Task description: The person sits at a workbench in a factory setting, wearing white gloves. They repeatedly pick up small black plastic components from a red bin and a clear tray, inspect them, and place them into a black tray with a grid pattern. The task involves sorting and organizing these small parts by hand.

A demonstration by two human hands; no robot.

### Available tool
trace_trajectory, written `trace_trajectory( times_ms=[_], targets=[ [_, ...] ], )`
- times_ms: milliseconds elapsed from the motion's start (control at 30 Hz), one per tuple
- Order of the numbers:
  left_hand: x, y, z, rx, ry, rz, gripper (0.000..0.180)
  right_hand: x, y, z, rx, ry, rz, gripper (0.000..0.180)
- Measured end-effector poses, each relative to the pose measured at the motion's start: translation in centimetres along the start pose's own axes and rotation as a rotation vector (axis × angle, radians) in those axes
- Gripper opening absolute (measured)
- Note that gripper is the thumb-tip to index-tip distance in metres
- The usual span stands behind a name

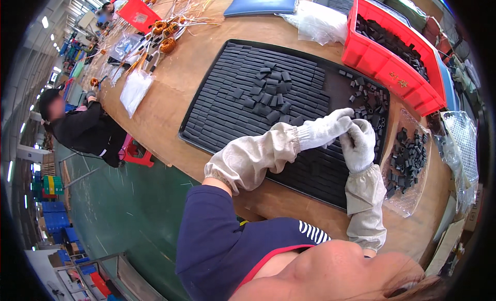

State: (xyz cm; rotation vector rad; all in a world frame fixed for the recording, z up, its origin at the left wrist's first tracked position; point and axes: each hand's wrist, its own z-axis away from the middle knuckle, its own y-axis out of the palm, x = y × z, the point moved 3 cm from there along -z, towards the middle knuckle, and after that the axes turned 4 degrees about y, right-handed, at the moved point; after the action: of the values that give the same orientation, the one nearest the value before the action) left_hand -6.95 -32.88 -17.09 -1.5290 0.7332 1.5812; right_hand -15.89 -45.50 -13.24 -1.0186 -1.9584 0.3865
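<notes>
My left hand (pixel 326 129) and my right hand (pixel 358 144), both in white knit gloves, meet over the right part of a black tray (pixel 337 96). Their fingertips are pinched together and touch. Whatever lies between them is hidden. Tight rows of small black blocks (pixel 217 94) fill most of the tray. On top of these rows sits a loose heap of black pieces (pixel 271 91). Beyond my hands, at the tray's right end, short hollow black pieces (pixel 364 96) are scattered, some standing on end.
A red bin (pixel 395 76) of black pieces stands at the far right. More black pieces (pixel 408 159) lie on clear plastic right of the tray. Copper-wound coils (pixel 168 45), a white packet (pixel 136 91) and a blue panel (pixel 261 2) lie farther off. Another person (pixel 85 125) sits at left.
</notes>
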Motion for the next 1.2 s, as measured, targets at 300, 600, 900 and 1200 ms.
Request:
trace_trajectory(
  times_ms=[300,600,900,1200],
  targets=[
    [-1.1,-0.2,0.7,0.012,0.057,-0.139,0.087,-0.6,0.5,0.2,0.107,0.000,-0.098,0.025],
    [-3.0,-0.9,1.4,0.004,-0.054,0.268,0.048,-2.8,0.1,0.7,-0.111,0.299,-0.438,0.017],
    [-2.1,-1.6,2.2,0.087,-0.125,0.545,0.038,-2.1,0.3,0.1,-0.050,0.045,-0.254,0.019],
    [-1.8,-2.1,1.0,-0.142,-0.058,0.296,0.023,-2.8,0.1,1.2,-0.153,0.521,-0.555,0.033]
  ],
)
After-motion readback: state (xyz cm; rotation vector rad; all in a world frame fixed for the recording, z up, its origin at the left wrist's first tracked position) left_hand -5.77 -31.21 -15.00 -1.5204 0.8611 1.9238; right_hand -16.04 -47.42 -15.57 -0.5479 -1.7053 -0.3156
